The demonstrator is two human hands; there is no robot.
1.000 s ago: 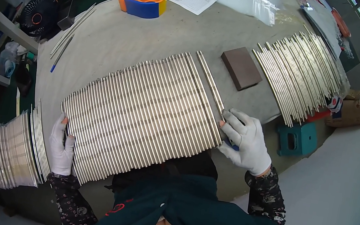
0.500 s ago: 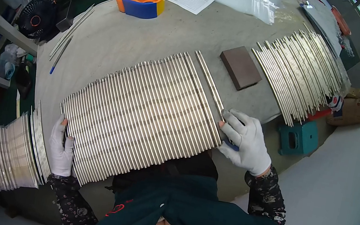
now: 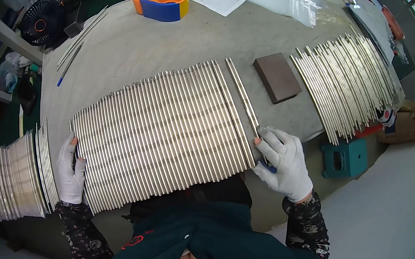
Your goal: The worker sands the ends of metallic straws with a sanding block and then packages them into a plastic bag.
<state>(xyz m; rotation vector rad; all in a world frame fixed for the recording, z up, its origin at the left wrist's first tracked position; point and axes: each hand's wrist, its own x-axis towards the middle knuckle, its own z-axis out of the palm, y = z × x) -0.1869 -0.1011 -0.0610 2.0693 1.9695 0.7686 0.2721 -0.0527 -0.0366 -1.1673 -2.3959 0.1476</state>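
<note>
- The big row of shiny rods [image 3: 167, 136] lies flat on the tabletop [image 3: 201, 39], right between the two hands.
- The left hand [image 3: 70, 175] is at the row's left edge, and the right hand [image 3: 285, 162] is by its near right corner.
- One loose rod [image 3: 242, 93] lies just right of the row, with a small gap between.
- It is long and thin, and slants the same way as the row: far end up and left, near end down by the right fingers.
- So it points away from the right grip, which is much nearer than the left.
- The brown block [image 3: 277, 78] sits past it, to the right.
- Gloves hide the fingertips, so I can't tell if either grip is closed.
</note>
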